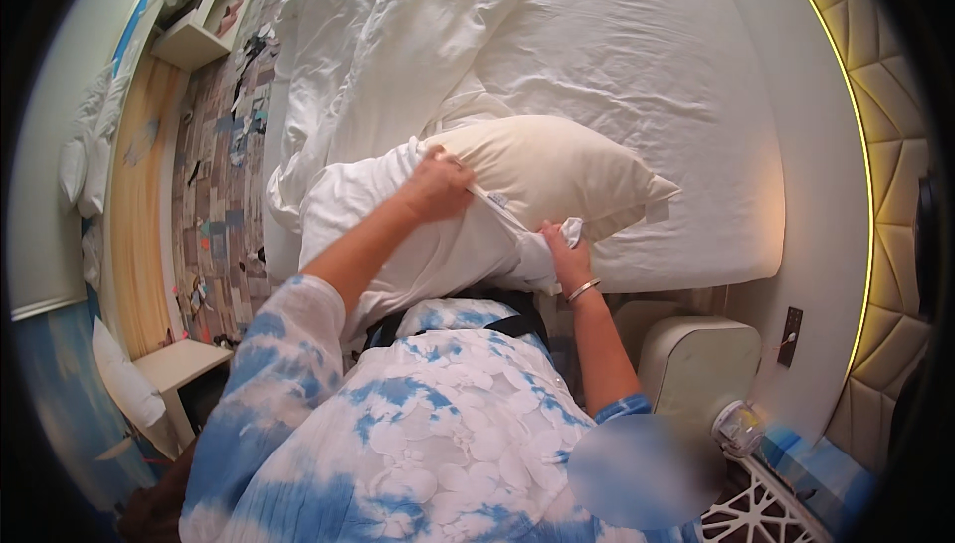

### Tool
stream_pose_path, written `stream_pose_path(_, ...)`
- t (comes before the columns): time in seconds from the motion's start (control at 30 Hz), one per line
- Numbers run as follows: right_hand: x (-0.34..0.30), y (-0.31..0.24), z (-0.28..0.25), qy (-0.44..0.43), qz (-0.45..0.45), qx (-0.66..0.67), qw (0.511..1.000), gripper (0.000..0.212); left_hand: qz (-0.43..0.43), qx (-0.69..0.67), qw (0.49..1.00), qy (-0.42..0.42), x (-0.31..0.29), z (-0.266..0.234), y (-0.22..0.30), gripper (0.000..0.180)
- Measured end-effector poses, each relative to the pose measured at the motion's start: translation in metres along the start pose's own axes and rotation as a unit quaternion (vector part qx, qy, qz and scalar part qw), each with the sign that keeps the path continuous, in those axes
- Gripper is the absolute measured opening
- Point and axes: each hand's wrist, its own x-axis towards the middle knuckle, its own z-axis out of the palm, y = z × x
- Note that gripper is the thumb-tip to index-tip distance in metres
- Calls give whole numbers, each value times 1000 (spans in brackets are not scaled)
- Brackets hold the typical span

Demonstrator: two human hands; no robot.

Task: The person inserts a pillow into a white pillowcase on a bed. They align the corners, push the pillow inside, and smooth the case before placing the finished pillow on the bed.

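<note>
A cream pillow (557,165) lies near the front edge of the bed, partly inside a white pillowcase (388,220). Its right end, with a small tag, sticks out of the case's opening. My left hand (438,185) is closed on the upper edge of the opening, slightly blurred. With a bracelet on its wrist, my right hand (568,253) grips the bunched lower edge of the pillowcase beside the pillow. The left part of the pillow is hidden under the white cloth.
The bed's white sheet (647,76) spreads beyond the pillow, with a crumpled white cover (388,36) at the far left. A rounded pale cabinet (696,369) stands right of me, near a jar (737,429). A padded headboard wall (885,175) runs along the right.
</note>
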Motion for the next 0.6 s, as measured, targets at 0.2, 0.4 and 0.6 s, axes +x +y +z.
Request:
stream_pose_path(0.2,-17,11,11,-6,-34,-156,987,37,-108,73,990,56,18,29,-108,14)
stream_pose_path(0.4,-10,50,-8,166,-12,-90,982,47,-82,-57,993,66,93,24,-63,17)
stream_pose_path(0.6,0,96,-29,316,60,6,947,56,-28,-227,967,114,100,34,23,30)
